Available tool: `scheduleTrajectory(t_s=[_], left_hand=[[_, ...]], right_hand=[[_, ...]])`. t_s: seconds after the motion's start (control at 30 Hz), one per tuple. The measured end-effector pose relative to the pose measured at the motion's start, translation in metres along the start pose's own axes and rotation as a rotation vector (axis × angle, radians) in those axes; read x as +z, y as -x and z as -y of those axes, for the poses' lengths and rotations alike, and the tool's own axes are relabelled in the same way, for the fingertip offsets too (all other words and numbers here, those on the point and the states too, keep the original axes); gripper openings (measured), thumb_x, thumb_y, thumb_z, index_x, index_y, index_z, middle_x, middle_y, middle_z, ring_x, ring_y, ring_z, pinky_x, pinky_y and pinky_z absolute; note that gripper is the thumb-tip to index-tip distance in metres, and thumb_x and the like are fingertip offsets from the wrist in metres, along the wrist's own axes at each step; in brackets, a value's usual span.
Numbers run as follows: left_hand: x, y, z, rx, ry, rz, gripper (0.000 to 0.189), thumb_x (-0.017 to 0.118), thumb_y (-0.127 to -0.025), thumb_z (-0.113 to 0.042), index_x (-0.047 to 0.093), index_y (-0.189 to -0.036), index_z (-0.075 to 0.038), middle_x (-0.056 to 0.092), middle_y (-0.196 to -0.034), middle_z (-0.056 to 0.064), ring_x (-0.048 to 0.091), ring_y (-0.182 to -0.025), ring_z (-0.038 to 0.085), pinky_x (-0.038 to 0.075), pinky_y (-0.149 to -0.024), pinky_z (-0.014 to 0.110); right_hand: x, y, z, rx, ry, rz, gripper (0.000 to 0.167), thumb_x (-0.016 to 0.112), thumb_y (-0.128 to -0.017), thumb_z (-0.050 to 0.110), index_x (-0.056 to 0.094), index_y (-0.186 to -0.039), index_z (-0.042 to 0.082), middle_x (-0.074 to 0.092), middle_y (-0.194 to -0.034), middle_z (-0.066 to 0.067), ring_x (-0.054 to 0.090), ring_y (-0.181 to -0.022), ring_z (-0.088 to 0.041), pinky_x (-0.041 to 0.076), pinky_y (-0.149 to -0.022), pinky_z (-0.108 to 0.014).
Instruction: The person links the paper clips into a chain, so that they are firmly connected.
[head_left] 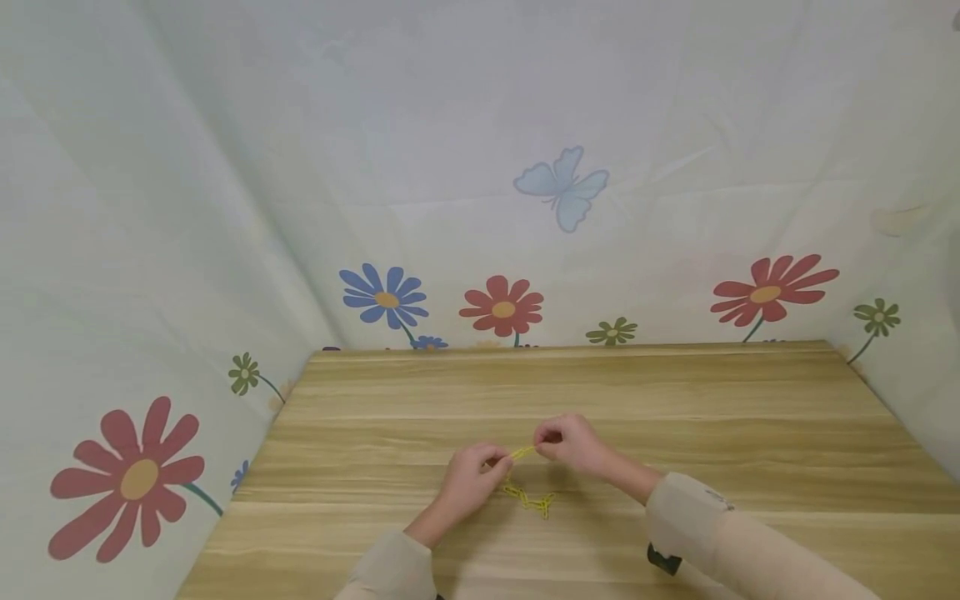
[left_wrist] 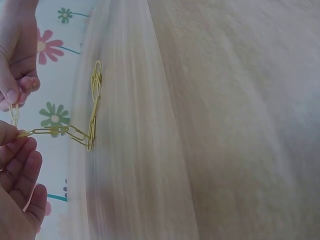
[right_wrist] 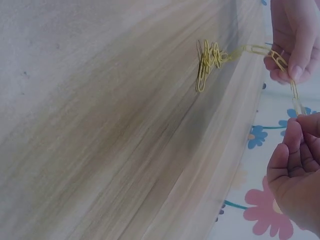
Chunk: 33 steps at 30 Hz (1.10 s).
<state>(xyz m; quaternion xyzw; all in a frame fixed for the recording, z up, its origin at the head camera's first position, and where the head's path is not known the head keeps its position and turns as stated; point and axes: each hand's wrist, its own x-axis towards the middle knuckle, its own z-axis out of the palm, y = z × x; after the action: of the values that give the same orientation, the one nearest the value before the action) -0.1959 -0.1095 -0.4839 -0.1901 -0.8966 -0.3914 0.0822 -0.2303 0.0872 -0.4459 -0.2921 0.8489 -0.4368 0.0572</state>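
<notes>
A chain of linked yellow paper clips (head_left: 536, 503) hangs from my fingers, its lower part bunched on the wooden table. My left hand (head_left: 471, 481) pinches the chain between thumb and forefinger near its upper end. Up and to the right, my right hand (head_left: 573, 443) pinches the end clip, and a short stretch of chain spans the gap between both hands. In the left wrist view the paper clip chain (left_wrist: 60, 131) runs sideways from the left fingertips, then down onto the table. From the right wrist, the clips (right_wrist: 210, 62) form a small heap on the wood.
The wood-grain table (head_left: 360, 533) extends around both hands. A pale cloth (head_left: 420, 150) printed with flowers and a butterfly hangs behind the table and along its sides. A small dark object (head_left: 663, 559) shows under the right sleeve.
</notes>
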Motion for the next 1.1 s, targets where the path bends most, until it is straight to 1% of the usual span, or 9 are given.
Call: scheduleTrajectory(t_s=[0.13,0.33,0.43,0.6,0.83,0.97,1.1], left_hand=[[0.000,0.001,0.002,0.002,0.015,0.008,0.015,0.056,-0.085,-0.021,0.067,-0.083,-0.011,0.065,-0.078,-0.002,0.057,-0.072,0.006,0.046,-0.065,0.019],[0.000,0.001,0.003,0.013,0.008,0.018,0.017,0.056,-0.086,-0.024,0.068,-0.085,-0.011,0.065,-0.079,-0.003,0.056,-0.073,0.006,0.045,-0.065,0.019],[0.000,0.002,0.003,0.017,0.020,0.037,0.019,0.055,-0.087,-0.024,0.068,-0.086,-0.010,0.065,-0.080,-0.002,0.057,-0.074,0.006,0.045,-0.066,0.020],[0.000,0.003,0.002,0.021,0.043,0.080,0.022,0.053,-0.088,-0.025,0.067,-0.090,-0.008,0.066,-0.083,0.000,0.057,-0.076,0.007,0.045,-0.067,0.020],[0.001,0.003,0.002,0.026,0.057,0.116,0.023,0.052,-0.088,-0.028,0.067,-0.093,-0.010,0.068,-0.091,0.001,0.060,-0.081,0.008,0.047,-0.070,0.021],[0.001,0.003,0.000,0.005,0.067,0.141,0.025,0.051,-0.088,-0.031,0.066,-0.096,-0.013,0.068,-0.093,-0.001,0.059,-0.082,0.007,0.046,-0.072,0.021],[0.001,0.002,-0.001,-0.024,0.080,0.169,0.027,0.052,-0.087,-0.035,0.064,-0.100,-0.014,0.067,-0.094,-0.002,0.058,-0.081,0.006,0.046,-0.071,0.020]], right_hand=[[-0.002,0.001,-0.002,0.027,-0.002,-0.018,0.005,0.060,-0.078,0.001,0.063,-0.074,0.002,0.059,-0.068,-0.001,0.046,-0.060,-0.004,0.042,-0.053,-0.018],[-0.004,0.003,0.000,0.063,-0.047,0.001,0.006,0.058,-0.080,0.002,0.063,-0.078,-0.002,0.058,-0.067,-0.001,0.047,-0.059,-0.005,0.042,-0.053,-0.019],[-0.005,0.003,0.002,0.076,-0.064,0.004,0.007,0.058,-0.080,0.003,0.063,-0.079,-0.002,0.058,-0.067,-0.002,0.047,-0.059,-0.006,0.042,-0.052,-0.019],[-0.006,0.003,0.004,0.076,-0.074,0.015,0.007,0.060,-0.079,0.004,0.062,-0.079,-0.002,0.059,-0.067,-0.004,0.047,-0.058,-0.006,0.041,-0.051,-0.018],[-0.008,0.004,0.010,0.086,-0.092,0.033,0.008,0.060,-0.080,0.006,0.062,-0.079,-0.002,0.056,-0.065,-0.001,0.046,-0.057,-0.007,0.040,-0.050,-0.019],[-0.008,0.003,0.011,0.091,-0.086,0.038,0.007,0.059,-0.080,0.005,0.062,-0.078,-0.001,0.054,-0.064,0.001,0.046,-0.057,-0.007,0.040,-0.050,-0.020],[-0.008,0.004,0.011,0.082,-0.106,0.044,0.007,0.060,-0.080,0.005,0.062,-0.077,-0.001,0.056,-0.064,-0.002,0.047,-0.057,-0.007,0.040,-0.050,-0.019]])
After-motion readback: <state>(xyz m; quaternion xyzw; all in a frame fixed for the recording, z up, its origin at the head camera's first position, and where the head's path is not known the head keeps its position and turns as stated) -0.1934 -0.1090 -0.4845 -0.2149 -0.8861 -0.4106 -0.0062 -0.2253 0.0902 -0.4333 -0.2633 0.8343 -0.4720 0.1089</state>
